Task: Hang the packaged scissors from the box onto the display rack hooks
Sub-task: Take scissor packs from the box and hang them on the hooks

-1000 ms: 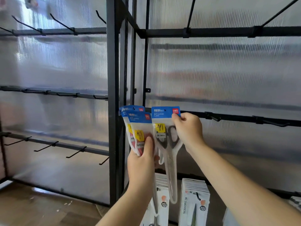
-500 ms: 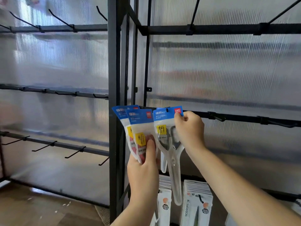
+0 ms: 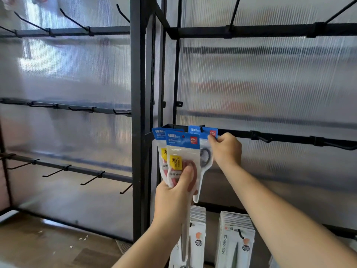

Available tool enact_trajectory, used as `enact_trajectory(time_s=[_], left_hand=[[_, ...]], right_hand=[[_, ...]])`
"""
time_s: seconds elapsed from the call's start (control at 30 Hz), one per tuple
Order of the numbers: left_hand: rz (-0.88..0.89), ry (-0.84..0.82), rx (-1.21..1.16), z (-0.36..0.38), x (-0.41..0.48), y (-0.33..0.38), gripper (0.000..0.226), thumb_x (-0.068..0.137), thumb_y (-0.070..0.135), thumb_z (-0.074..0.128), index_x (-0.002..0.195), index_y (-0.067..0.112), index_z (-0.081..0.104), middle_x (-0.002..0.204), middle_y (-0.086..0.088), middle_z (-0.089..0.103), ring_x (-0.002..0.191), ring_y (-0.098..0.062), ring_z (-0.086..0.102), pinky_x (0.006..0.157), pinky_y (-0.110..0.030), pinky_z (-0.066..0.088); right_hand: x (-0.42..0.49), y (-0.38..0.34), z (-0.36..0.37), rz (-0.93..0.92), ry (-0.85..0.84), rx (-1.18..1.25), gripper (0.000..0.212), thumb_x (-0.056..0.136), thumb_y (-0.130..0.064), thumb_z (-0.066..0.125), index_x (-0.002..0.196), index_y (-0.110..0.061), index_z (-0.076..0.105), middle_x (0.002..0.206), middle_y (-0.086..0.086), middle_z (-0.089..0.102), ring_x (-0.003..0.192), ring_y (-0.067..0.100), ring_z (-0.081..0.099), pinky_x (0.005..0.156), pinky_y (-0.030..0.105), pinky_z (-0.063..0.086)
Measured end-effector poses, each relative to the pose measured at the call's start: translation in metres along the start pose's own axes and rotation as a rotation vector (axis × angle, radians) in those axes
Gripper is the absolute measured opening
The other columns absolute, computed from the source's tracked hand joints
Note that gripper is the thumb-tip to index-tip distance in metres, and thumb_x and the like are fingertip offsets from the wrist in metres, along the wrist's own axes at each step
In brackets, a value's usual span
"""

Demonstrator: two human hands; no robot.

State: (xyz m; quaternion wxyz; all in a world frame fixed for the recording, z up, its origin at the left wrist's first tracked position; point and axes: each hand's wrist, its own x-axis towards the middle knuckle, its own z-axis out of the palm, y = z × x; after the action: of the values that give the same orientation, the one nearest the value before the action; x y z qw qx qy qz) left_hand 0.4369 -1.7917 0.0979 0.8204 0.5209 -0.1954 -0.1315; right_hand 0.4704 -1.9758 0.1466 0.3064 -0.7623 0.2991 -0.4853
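My right hand (image 3: 226,149) pinches the blue header card of a packaged pair of scissors (image 3: 204,151) with grey handles. The tip of a black hook (image 3: 201,129) pokes through the card's hang hole on the middle rail (image 3: 289,135) of the right rack bay. My left hand (image 3: 173,198) grips two more packs of red-handled scissors (image 3: 182,157) fanned upright, just left of and partly in front of the hung pack. The box is not in view.
Bare hooks (image 3: 260,137) sit farther right on the same rail. Below hang two rows of white scissor packs (image 3: 235,236). A black upright post (image 3: 138,113) divides the bays; the left bay has several bare hooks (image 3: 92,179). Frosted panels back the rack.
My right hand carried the grey-handled pack up and back onto the hook tip. My left hand with its two packs rose slightly and now overlaps that pack.
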Motion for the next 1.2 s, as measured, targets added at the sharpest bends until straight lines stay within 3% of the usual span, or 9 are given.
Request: enact_trajectory(time_s=[0.2,0.37,0.47,0.57,0.67,0.83,0.93,1.07,1.2], left_hand=[[-0.004,-0.067,0.01,-0.005,0.008,0.0,0.023,0.08,0.035,0.074,0.101,0.023,0.071,0.088,0.001,0.077,0.083,-0.012,0.074,0.065,-0.023,0.057],[-0.007,-0.084,-0.019,0.001,0.014,-0.001,0.037,0.075,0.034,0.078,0.11,0.024,0.07,0.096,0.001,0.077,0.094,-0.016,0.073,0.082,-0.032,0.058],[-0.003,-0.074,-0.058,0.003,0.018,0.001,0.044,0.069,0.033,0.08,0.111,0.023,0.07,0.1,0.0,0.076,0.098,-0.019,0.072,0.091,-0.04,0.055],[0.001,-0.056,-0.056,0.005,0.021,0.002,0.035,0.075,0.028,0.08,0.108,0.023,0.071,0.097,0.001,0.077,0.095,-0.017,0.073,0.085,-0.035,0.056],[0.029,-0.038,-0.025,0.007,0.02,0.003,0.026,0.081,0.024,0.077,0.106,0.02,0.072,0.092,0.002,0.077,0.088,-0.013,0.073,0.074,-0.025,0.056],[0.073,0.062,-0.018,0.011,0.019,0.006,0.025,0.09,0.049,0.061,0.105,0.031,0.069,0.091,0.012,0.076,0.087,-0.006,0.072,0.075,-0.026,0.056],[0.073,0.093,-0.009,0.011,0.018,0.008,0.032,0.09,0.053,0.057,0.107,0.03,0.07,0.091,0.011,0.077,0.09,-0.009,0.072,0.075,-0.027,0.056],[0.126,0.114,-0.051,0.007,0.012,0.014,0.033,0.089,0.053,0.057,0.109,0.029,0.068,0.089,0.011,0.076,0.079,0.0,0.071,0.054,-0.013,0.052],[0.129,0.083,-0.06,0.007,0.008,0.017,0.03,0.091,0.048,0.058,0.108,0.025,0.068,0.088,0.008,0.076,0.078,0.004,0.07,0.052,-0.008,0.048]], right_hand=[[-0.012,0.002,-0.015,-0.063,-0.044,0.004,0.024,0.101,-0.034,0.05,0.1,-0.012,0.059,0.084,-0.003,0.059,0.075,0.014,0.058,0.06,0.027,0.047],[-0.041,-0.02,-0.038,-0.022,-0.453,0.561,0.037,0.101,-0.044,0.04,0.107,-0.015,0.063,0.094,0.001,0.072,0.084,0.011,0.07,0.067,0.024,0.054],[-0.045,-0.024,-0.046,-0.099,-0.523,0.693,0.051,0.089,-0.052,0.043,0.112,-0.011,0.063,0.096,0.001,0.075,0.09,0.013,0.072,0.068,0.023,0.055],[-0.048,-0.024,-0.048,-0.161,-0.553,0.698,0.052,0.086,-0.052,0.046,0.116,-0.013,0.062,0.103,-0.001,0.074,0.099,0.013,0.07,0.079,0.028,0.058],[-0.049,-0.028,-0.041,-0.138,-0.446,0.635,0.03,0.093,-0.035,0.059,0.105,-0.008,0.065,0.101,0.005,0.073,0.097,0.018,0.07,0.087,0.04,0.059],[-0.037,-0.033,-0.029,-0.004,-0.122,0.547,0.031,0.096,-0.028,0.061,0.079,-0.003,0.062,0.076,0.011,0.068,0.075,0.028,0.067,0.067,0.039,0.055],[-0.034,-0.032,-0.027,0.009,-0.076,0.493,0.03,0.096,-0.029,0.062,0.081,-0.003,0.064,0.081,0.011,0.071,0.083,0.029,0.07,0.074,0.045,0.057],[-0.034,-0.035,-0.027,-0.03,-0.067,0.438,0.029,0.095,-0.028,0.063,0.081,-0.002,0.065,0.082,0.013,0.071,0.081,0.029,0.07,0.073,0.052,0.059],[-0.038,-0.037,-0.025,-0.082,-0.05,0.382,0.028,0.094,-0.026,0.063,0.079,-0.003,0.066,0.08,0.009,0.07,0.08,0.025,0.07,0.068,0.041,0.059]])
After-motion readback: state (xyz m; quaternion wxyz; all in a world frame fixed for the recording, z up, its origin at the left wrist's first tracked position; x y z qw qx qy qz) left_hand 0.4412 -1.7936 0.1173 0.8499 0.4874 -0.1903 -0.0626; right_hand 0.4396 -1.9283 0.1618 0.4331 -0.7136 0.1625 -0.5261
